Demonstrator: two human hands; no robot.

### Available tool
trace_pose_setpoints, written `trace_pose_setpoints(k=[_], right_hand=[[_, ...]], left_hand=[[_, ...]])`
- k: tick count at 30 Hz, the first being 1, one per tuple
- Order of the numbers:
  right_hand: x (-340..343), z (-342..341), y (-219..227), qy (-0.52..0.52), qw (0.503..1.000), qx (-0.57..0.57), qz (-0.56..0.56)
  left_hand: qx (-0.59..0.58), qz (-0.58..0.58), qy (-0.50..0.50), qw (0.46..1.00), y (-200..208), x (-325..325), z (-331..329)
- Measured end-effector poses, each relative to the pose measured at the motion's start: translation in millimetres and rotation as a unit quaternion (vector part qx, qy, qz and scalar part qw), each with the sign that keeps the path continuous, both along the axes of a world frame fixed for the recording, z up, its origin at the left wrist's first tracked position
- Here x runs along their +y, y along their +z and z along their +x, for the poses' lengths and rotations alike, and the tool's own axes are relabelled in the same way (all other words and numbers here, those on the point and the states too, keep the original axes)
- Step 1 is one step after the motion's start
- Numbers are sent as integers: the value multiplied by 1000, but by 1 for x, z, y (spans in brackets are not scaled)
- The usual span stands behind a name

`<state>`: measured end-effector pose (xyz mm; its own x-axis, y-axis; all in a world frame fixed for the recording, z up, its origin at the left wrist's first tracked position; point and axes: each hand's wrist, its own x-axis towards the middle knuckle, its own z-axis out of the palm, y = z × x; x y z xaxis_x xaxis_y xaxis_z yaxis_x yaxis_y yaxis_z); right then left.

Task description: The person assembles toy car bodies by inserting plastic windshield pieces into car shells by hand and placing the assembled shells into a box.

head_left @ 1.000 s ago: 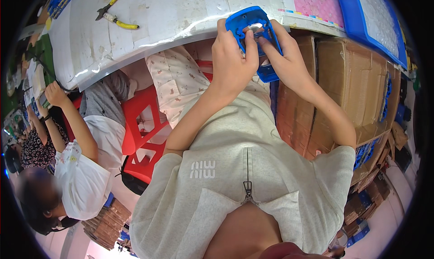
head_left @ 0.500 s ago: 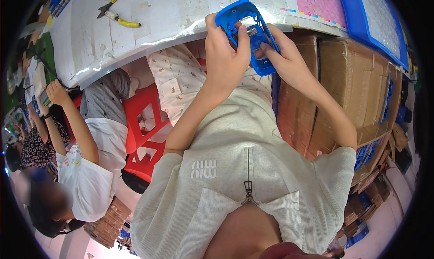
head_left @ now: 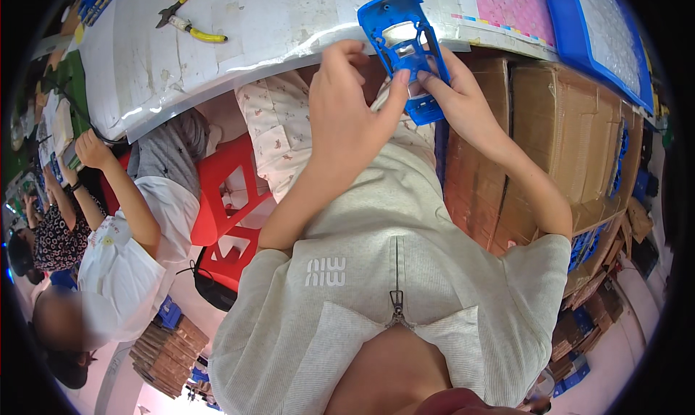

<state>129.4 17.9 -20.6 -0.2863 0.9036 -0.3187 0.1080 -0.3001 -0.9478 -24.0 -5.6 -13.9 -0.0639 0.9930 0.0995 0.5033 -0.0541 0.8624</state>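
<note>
A blue plastic housing (head_left: 425,109), an open shell with cut-outs and small moulded posts inside, is tilted up at the table's near edge. My right hand (head_left: 463,100) grips its lower right side, the thumb pressed over the inside and the fingers behind. On the other side, my left hand (head_left: 340,107) is open, its fingers apart from the shell and slightly curled. Only the left thumb tip overlaps the shell's lower left edge; whether it touches, I cannot tell.
Yellow-handled pliers (head_left: 190,25) lie on the white table (head_left: 268,24). A blue tray (head_left: 565,24) stands at the right, above cardboard boxes (head_left: 572,132). At the left a co-worker in a white shirt (head_left: 123,248) sits near a red stool (head_left: 224,205).
My left hand has let go of the housing's left side and moved slightly down and left. The housing has turned more upright and shifted a little right, still in my right hand.
</note>
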Motion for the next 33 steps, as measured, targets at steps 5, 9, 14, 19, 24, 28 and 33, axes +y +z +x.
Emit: trace_pose_setpoints(k=[5,9,14,19,24,28,33], right_hand=[[-4,-6,6,9,988,-35,149],[-11,-13,11,33,896,-172,407],[-7,-12,27,96,862,-180,464],[2,-3,31,99,837,-171,510],[8,3,35,105,800,-215,551],[18,11,35,128,781,-251,557],[30,13,28,-3,819,-241,520]], left_hand=[[-29,218,-14,975,-9,-15,14],[-165,149,-51,974,-13,-8,29],[-525,13,-15,851,-8,-5,22],[-607,-46,-58,791,-7,-7,7],[-587,-104,-122,794,-6,-12,4],[-686,-110,-140,705,-8,-14,5],[-683,-101,-213,691,-12,-4,3]])
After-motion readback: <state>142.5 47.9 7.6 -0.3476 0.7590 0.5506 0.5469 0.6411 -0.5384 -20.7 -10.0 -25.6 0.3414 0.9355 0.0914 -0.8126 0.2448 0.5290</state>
